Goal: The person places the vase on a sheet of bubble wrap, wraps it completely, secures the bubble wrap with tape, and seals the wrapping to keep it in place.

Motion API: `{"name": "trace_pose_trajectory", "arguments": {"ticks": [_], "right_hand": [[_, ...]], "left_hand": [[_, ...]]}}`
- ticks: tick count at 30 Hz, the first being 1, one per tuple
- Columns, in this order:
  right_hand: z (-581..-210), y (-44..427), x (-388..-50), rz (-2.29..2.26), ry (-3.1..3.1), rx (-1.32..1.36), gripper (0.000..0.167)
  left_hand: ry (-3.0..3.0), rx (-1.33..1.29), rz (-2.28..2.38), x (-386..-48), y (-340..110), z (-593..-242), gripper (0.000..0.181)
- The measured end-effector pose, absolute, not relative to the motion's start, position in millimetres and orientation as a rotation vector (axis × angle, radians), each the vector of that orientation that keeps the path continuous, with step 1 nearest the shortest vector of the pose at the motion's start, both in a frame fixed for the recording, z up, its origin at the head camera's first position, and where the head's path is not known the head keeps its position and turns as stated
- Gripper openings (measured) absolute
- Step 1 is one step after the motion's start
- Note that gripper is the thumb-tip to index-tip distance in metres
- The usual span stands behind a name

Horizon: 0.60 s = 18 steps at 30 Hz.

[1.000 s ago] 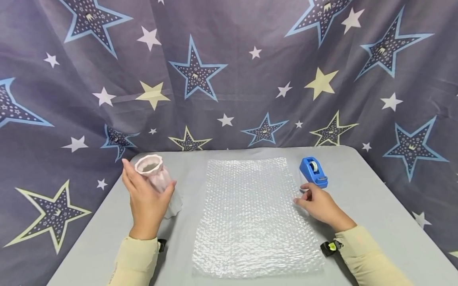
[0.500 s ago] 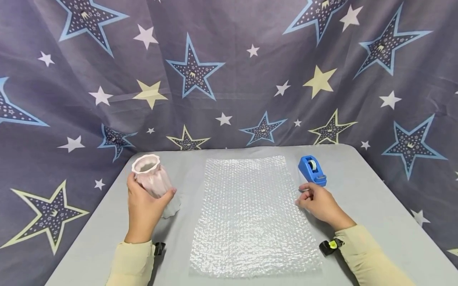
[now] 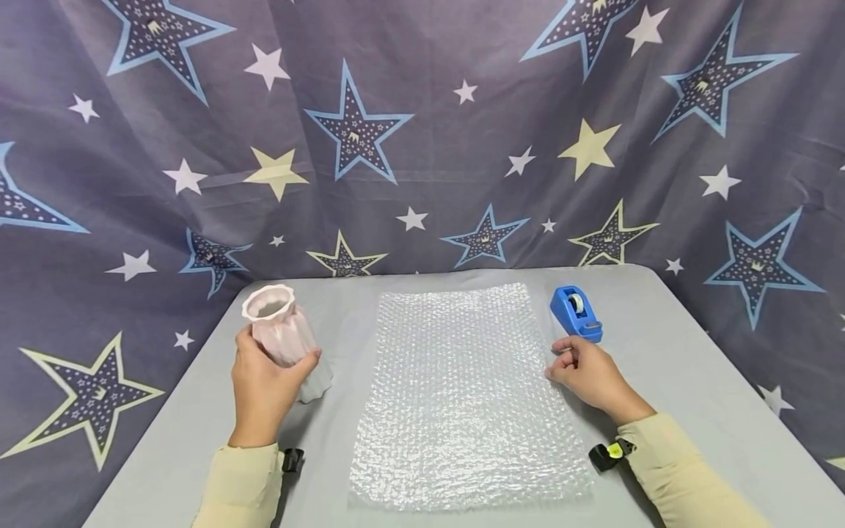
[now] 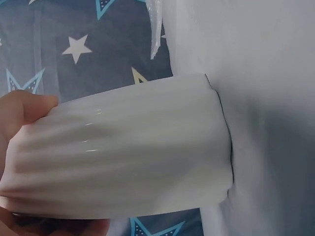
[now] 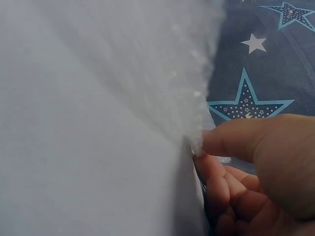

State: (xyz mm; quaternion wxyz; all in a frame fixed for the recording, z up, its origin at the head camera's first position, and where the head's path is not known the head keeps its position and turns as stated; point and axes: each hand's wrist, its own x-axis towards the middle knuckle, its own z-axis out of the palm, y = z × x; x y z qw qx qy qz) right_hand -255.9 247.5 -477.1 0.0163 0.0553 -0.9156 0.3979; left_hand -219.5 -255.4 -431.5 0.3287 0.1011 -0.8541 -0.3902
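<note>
Noting left hand (image 3: 264, 389) gripping the pink vase (image 3: 284, 339), left of the bubble wrap (image 3: 458, 403); right hand (image 3: 590, 378) pinches the wrap's right edge. I judge a steady, gentle hold best, sheet flat. Left fingers partly hidden behind the vase; base-to-table (image 3: 700, 389) contact I cannot confirm.

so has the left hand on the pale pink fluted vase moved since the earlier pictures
Yes, slightly down in the head view: the top of the left hand lies farther below the far edge of the grey table than a second ago.
</note>
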Motion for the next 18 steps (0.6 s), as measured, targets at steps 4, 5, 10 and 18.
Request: {"name": "trace_pose_trajectory", "arguments": {"ticks": [4, 5, 10, 18], "right_hand": [[-476, 247, -255, 1.228, -2.851, 0.160, 0.044], [-476, 246, -255, 1.228, -2.850, 0.159, 0.044], [-475, 246, -255, 1.222, -2.841, 0.173, 0.044], [-477, 247, -255, 1.211, -2.840, 0.168, 0.042]], "left_hand": [[-2.217, 0.240, -0.999, -219, -255, -432, 0.097], [-2.214, 0.229, -0.989, -219, -254, -432, 0.096], [-2.185, 0.149, -0.950, -217, -250, -430, 0.093], [-2.141, 0.016, -0.918, -213, -238, -421, 0.089]]}}
